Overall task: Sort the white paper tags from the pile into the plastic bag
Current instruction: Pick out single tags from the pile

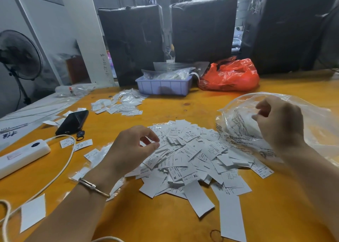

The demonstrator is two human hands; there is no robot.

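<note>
White paper tags (185, 161), too many to count, lie heaped in one pile at the middle of the orange wooden desk (165, 219), with bare wood between the pile and the near edge, apart from a few long strips trailing toward it. One left hand (132, 148), with a thin bracelet (93, 186) at the wrist, hovers at the pile's left side, thumb and forefinger curled close together just above the tags; whether they pinch one cannot be told. One right hand (278, 120) is curled at the mouth of the single clear plastic bag (238, 130), which lies at the pile's right edge, touching it, with some tags showing inside; the fingers grip the film. Toward the left edge lie one white power strip (22, 155) with its cord and one black phone (73, 121). Farther on, a second, smaller scatter of tags (117, 104) sits before one lilac bin (164, 86) and one red bag (229, 76). Three black-wrapped bales (203, 29) stand along the far edge.
</note>
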